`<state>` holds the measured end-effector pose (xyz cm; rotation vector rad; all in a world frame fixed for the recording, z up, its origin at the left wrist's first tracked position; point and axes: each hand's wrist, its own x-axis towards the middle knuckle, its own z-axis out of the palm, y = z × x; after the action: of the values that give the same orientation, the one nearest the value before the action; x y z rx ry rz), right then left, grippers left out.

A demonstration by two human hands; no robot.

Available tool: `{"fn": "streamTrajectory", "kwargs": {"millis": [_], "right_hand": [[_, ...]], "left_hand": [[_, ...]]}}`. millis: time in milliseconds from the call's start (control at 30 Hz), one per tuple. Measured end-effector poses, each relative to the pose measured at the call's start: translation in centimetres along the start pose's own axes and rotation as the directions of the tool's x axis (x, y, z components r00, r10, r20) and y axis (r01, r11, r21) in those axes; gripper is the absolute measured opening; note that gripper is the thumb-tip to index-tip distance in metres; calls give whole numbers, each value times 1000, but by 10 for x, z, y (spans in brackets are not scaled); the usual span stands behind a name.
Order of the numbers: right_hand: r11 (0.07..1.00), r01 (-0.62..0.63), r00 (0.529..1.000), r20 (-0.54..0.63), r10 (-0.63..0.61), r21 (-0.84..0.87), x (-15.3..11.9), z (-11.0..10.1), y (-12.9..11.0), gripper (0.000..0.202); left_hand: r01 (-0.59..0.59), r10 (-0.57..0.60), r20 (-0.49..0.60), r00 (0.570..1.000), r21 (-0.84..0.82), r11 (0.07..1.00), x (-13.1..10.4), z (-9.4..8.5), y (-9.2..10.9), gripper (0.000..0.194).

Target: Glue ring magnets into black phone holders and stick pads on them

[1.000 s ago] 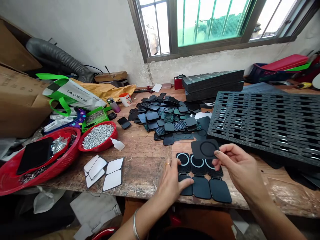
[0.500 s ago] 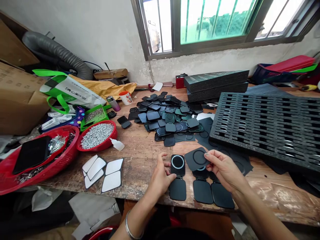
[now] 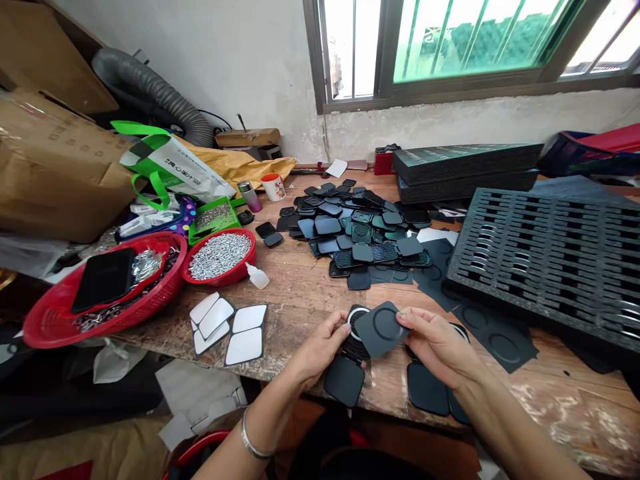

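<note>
My right hand (image 3: 433, 340) pinches a thin dark square pad (image 3: 379, 340) with a ring mark by its right corner. That pad is tilted over part of a hinged black plate (image 3: 345, 381), hiding some of its white ring. Closed on the upper half of this plate is my left hand (image 3: 323, 343), thumb on top and fingers at the left edge. The plate's smooth lower half rests near the table's front edge. To the right lie more hinged black plates (image 3: 426, 389), partly covered by my right hand and forearm.
Behind my hands is a heap of black plates (image 3: 327, 227). At right stands a slotted foam tray (image 3: 463, 277) beside dark ring-marked sheets (image 3: 505, 350). White-backed pieces (image 3: 244, 345), a small dropper bottle (image 3: 257, 276) and a red basket (image 3: 253, 263) of metal pins are on the left.
My right hand has brought the dark pad left and down, over the ringed half of the hinged plate. This plate has turned slightly in my left hand. The view has shifted left.
</note>
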<state>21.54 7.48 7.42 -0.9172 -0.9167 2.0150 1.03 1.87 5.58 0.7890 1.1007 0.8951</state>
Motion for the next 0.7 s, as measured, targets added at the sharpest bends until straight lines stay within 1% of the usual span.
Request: {"fn": "streamTrajectory", "kwargs": {"millis": [67,133,200,267,300,333,367,433,500,567,633,700], "right_hand": [[1000,-16,1000,10,16,24,2,5,2,20],[999,-25,1000,5,25,40,4,8,5,21],[998,-30,999,-18,31,47,4,8,8,21],[998,-40,998,-40,42,53,4,6,11,21],[997,-47,998,-43,49,59,3,6,12,20],[996,-54,997,-43,57,67,2,5,13,19],[995,-62,997,-41,65,75,1,5,15,18],[992,-81,995,-42,85,93,-1,5,18,17],[989,-102,993,-49,108,106,-3,6,21,17],[987,-121,991,-52,127,109,-4,7,24,18],[986,-138,989,-50,143,91,-5,8,26,19],[987,-149,987,-48,152,66,-6,8,27,22]], "left_hand": [[81,-72,86,994,-98,992,-7,0,5,41],[148,-118,170,978,-172,974,-14,-1,10,49],[198,-146,249,958,-199,960,-21,-4,15,66],[206,-147,291,945,-185,961,-25,-8,17,89],[196,-140,292,946,-172,965,-27,-10,16,96],[184,-134,283,950,-157,970,-28,-12,15,99],[172,-130,267,955,-142,975,-28,-13,13,97],[158,-128,243,961,-109,981,-27,-15,9,85],[163,-136,262,955,-85,983,-25,-17,5,68],[178,-148,305,941,-73,981,-24,-18,4,57],[197,-163,350,922,-63,978,-25,-19,5,57],[220,-175,385,906,-75,973,-27,-21,8,62]]}}
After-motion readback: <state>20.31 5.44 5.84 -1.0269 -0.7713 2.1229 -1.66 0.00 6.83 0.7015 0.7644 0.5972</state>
